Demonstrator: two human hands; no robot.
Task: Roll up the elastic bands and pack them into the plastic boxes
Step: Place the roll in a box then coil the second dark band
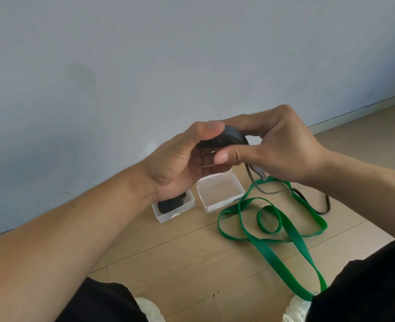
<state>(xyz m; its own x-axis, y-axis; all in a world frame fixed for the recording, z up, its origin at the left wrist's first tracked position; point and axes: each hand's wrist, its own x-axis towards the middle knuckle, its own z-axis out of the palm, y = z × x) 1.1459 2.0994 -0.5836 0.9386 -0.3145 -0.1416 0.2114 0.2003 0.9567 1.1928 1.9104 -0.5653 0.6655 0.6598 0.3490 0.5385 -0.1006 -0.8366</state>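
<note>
My left hand and my right hand together hold a partly rolled black elastic band above the floor. Its loose tail hangs down under my right hand and trails over the boards. A long green elastic band lies in loose loops on the floor to the right. Below my hands stand two white plastic boxes: the left box holds a rolled black band, the right box is open with nothing visible inside.
A pale blue wall rises just behind the boxes. My knees in black trousers and white shoes frame the wooden floor at the bottom.
</note>
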